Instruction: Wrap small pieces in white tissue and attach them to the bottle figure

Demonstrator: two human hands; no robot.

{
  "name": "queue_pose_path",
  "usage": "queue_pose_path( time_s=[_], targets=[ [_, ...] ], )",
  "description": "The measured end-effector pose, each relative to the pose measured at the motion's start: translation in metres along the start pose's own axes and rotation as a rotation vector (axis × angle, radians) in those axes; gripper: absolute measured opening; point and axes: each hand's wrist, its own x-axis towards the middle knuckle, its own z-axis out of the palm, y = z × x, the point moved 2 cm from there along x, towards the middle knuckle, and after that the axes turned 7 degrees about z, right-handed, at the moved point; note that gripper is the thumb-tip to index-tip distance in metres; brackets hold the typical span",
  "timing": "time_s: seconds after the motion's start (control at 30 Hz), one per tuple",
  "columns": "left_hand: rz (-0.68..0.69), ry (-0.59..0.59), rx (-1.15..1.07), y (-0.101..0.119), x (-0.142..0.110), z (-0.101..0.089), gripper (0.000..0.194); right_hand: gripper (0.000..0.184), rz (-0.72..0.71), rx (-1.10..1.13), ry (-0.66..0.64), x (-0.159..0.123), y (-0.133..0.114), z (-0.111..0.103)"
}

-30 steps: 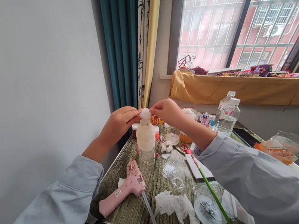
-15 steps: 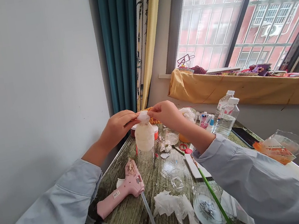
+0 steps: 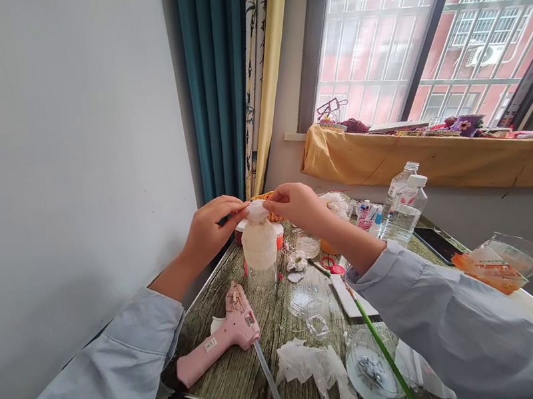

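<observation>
A clear bottle [image 3: 259, 244], its upper part wrapped in whitish paper, stands upright toward the table's far left. At its top a piece of white tissue paper [image 3: 257, 211] lies over the neck. My left hand [image 3: 214, 224] pinches this paper from the left, thumb and fingers together. From the right, my right hand [image 3: 298, 204] pinches its other side. Both hands are level with each other, close to the bottle's mouth. Nearer to me a pink hot glue gun [image 3: 222, 338] rests on its side, a glue stick poking from its back.
Crumpled tissue [image 3: 314, 370] lies near the front edge beside a glass bowl [image 3: 372, 371] of whitish liquid, with a green-handled brush [image 3: 376, 334] across it. Plastic bottles [image 3: 406, 204], a phone [image 3: 438, 243] and an orange packet [image 3: 492, 268] are at the right. A wall rises at left.
The hands stay at the bottle's top with the tissue pinched between them; only a tiny shift of the fingers shows. The whole view has moved slightly.
</observation>
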Motion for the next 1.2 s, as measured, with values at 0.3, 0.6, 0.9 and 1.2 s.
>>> queue_pose_path(
  time_s=[0.3, 0.6, 0.9, 1.2],
  targets=[
    [-0.016, 0.03, -0.029, 0.004, -0.002, 0.004, 0.019, 0.013, -0.022, 0.043, 0.001, 0.003, 0.004, -0.002],
    [0.098, 0.048, 0.015, -0.007, -0.009, 0.011, 0.023, 0.009, 0.044, 0.147, -0.029, 0.003, 0.004, -0.001],
    [0.139, 0.045, 0.026, -0.004, -0.009, 0.013, 0.023, 0.011, 0.225, 0.402, -0.136, -0.002, 0.001, 0.001],
    [0.156, 0.046, 0.037, -0.005, -0.006, 0.014, 0.022, 0.007, 0.265, 0.509, -0.162, -0.003, -0.001, 0.001]
  ],
)
